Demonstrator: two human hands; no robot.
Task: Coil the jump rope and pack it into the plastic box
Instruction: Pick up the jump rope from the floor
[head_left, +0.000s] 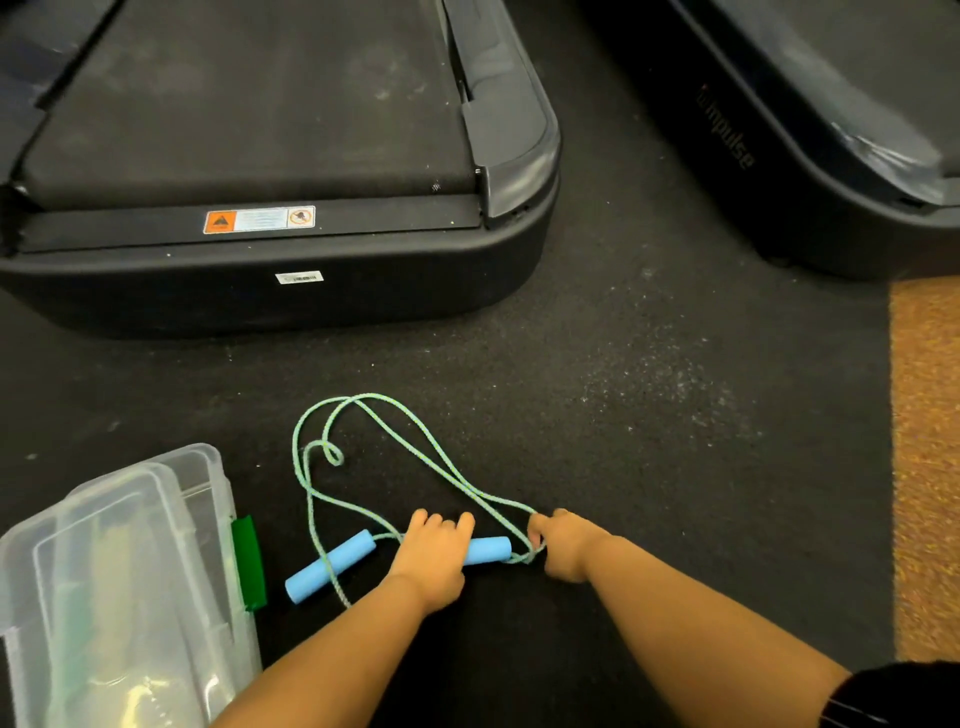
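A jump rope with a thin green cord (395, 431) lies in loose loops on the dark floor. Its two light blue foam handles lie end to end: one (330, 566) free at the left, the other (488, 551) partly under my left hand (434, 551), which presses down on it. My right hand (563, 543) pinches the cord where it meets that handle's right end. A clear plastic box (119, 587) with a green latch (249, 561) sits at the lower left, its lid resting askew on top.
A black treadmill base (270, 291) fills the upper left. A second dark machine (810, 171) stands at the upper right. An orange-brown carpet strip (927, 467) runs along the right edge of the black floor mat.
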